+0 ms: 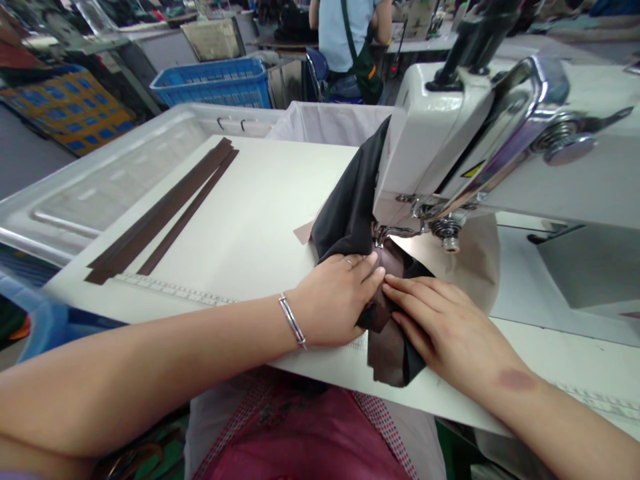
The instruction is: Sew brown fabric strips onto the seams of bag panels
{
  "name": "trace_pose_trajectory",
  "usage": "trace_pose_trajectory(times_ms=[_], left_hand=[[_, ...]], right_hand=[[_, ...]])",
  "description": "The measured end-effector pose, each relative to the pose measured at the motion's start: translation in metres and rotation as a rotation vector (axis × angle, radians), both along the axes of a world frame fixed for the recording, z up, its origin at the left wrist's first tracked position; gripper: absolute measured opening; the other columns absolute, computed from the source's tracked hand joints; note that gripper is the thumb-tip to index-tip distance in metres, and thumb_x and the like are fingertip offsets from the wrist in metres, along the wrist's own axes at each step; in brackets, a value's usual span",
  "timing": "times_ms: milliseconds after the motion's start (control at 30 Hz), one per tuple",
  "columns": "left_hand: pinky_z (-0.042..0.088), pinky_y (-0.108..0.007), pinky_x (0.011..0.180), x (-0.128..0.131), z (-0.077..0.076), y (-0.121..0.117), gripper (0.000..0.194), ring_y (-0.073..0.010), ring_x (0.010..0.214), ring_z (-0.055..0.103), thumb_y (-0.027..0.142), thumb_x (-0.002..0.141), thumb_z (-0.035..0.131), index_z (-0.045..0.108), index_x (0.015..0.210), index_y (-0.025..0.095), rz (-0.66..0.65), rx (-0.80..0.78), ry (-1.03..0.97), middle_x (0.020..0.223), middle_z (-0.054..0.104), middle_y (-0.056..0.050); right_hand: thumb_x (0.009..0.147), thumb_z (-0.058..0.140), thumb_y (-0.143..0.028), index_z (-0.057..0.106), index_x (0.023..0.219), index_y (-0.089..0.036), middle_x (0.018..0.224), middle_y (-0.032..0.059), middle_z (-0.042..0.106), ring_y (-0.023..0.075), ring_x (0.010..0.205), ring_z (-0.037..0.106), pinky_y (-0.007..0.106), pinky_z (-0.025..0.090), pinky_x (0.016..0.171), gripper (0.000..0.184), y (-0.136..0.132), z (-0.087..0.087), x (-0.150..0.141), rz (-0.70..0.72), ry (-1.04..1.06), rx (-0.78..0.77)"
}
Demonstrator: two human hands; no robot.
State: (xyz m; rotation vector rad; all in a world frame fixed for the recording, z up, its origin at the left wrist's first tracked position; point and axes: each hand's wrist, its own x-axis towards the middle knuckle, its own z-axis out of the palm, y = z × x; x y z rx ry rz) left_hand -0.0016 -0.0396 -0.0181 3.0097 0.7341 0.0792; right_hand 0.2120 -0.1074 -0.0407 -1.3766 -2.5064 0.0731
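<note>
A black fabric piece [345, 217] with a brown strip [386, 352] lies under the presser foot [380, 235] of a white sewing machine [415, 127]. Close in front of the foot, my left hand [335, 297] is closed on the fabric, its fingertips pressed down and a bangle at the wrist. My right hand [433, 313] holds the fabric from the right, fingers together and their tips almost touching those of the left. Part of the cloth is hidden beneath both hands. Brown strips [165, 207] lie on the left of the white table [270, 193].
A measuring scale [175, 287] runs along the table's front. A translucent plastic bin [115, 160] borders it on the left, with a blue basket [215, 81] beyond. Light brown material [470, 260] lies right of the needle. A person [345, 40] sits farther back.
</note>
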Motion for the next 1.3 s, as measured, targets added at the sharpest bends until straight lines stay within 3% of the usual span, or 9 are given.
trace_pose_trajectory(times_ms=[133,333,433,533,633,700,900,1067,1300], left_hand=[[0.038,-0.041,0.105,-0.003,0.003,0.001,0.076,-0.0327,0.130,0.045,0.040,0.081,0.057,0.038,0.141,-0.002,-0.022,0.012,0.039,0.146,0.038,-0.027],[0.029,-0.041,0.110,-0.020,0.037,0.028,0.074,-0.0310,0.136,0.038,0.045,0.077,0.063,0.045,0.137,0.004,-0.303,0.225,0.177,0.142,0.046,-0.021],[0.039,-0.042,0.094,-0.023,0.050,0.027,0.059,-0.0290,0.103,0.062,0.035,0.081,0.061,0.053,0.128,-0.001,-0.238,0.375,0.346,0.106,0.068,-0.020],[0.040,-0.037,0.071,-0.019,0.053,0.002,0.032,-0.0223,0.072,0.064,0.016,0.084,0.055,0.065,0.111,0.003,-0.158,0.414,0.449,0.080,0.070,-0.014],[0.040,-0.035,0.066,-0.016,0.049,-0.027,0.017,-0.0215,0.074,0.063,0.016,0.086,0.056,0.069,0.093,0.010,-0.229,0.341,0.368,0.082,0.070,-0.013],[0.045,-0.037,0.074,-0.018,0.043,-0.036,0.016,-0.0231,0.084,0.063,0.019,0.088,0.054,0.069,0.089,0.012,-0.307,0.297,0.275,0.091,0.069,-0.012],[0.051,-0.037,0.087,-0.034,0.016,-0.031,0.036,-0.0219,0.101,0.061,0.022,0.093,0.047,0.055,0.126,0.009,-0.253,0.142,0.022,0.129,0.058,-0.016],[0.052,-0.035,0.095,-0.039,-0.001,-0.040,0.028,-0.0175,0.106,0.061,0.021,0.096,0.046,0.061,0.118,0.013,-0.202,0.014,-0.232,0.120,0.066,-0.010],[0.054,-0.034,0.095,-0.038,-0.009,-0.056,0.028,-0.0204,0.110,0.063,0.013,0.093,0.052,0.060,0.119,0.007,-0.301,0.099,-0.269,0.116,0.068,-0.014]], right_hand=[[0.097,0.043,-0.022,0.048,0.135,-0.014,0.134,0.0101,0.054,0.0256,0.118,0.049,0.045,0.043,0.097,0.039,-0.001,-0.006,-0.005,-0.030,0.025,0.007],[0.097,0.044,-0.025,0.046,0.139,-0.021,0.138,0.0063,0.052,0.0265,0.113,0.049,0.046,0.042,0.093,0.042,-0.002,-0.009,-0.006,-0.032,-0.048,-0.007],[0.096,0.044,-0.023,0.049,0.137,-0.022,0.139,0.0062,0.052,0.0271,0.113,0.048,0.046,0.042,0.093,0.041,-0.002,-0.009,-0.007,-0.034,-0.056,0.001],[0.095,0.046,-0.021,0.052,0.134,-0.022,0.138,0.0069,0.052,0.0279,0.113,0.048,0.046,0.042,0.091,0.039,-0.001,-0.010,-0.008,-0.032,-0.053,0.017],[0.092,0.049,-0.016,0.053,0.133,-0.020,0.137,0.0076,0.053,0.0275,0.112,0.049,0.045,0.042,0.090,0.042,-0.002,-0.008,-0.008,-0.015,-0.040,0.028],[0.092,0.048,-0.016,0.053,0.133,-0.019,0.132,0.0082,0.057,0.0260,0.109,0.051,0.044,0.043,0.089,0.041,-0.007,-0.003,-0.008,0.003,-0.014,0.031],[0.087,0.060,-0.049,0.061,0.119,-0.015,0.105,0.0097,0.066,0.0258,0.098,0.057,0.047,0.043,0.089,0.047,-0.037,0.018,-0.008,0.148,0.067,-0.036],[0.090,0.059,-0.029,0.066,0.108,-0.014,0.099,0.0091,0.067,0.0228,0.095,0.060,0.040,0.048,0.084,0.024,-0.057,0.010,-0.013,0.187,0.093,0.090],[0.090,0.055,-0.012,0.067,0.105,-0.012,0.099,0.0093,0.069,0.0209,0.093,0.061,0.038,0.050,0.082,0.019,-0.064,0.002,-0.013,0.252,0.134,0.147]])
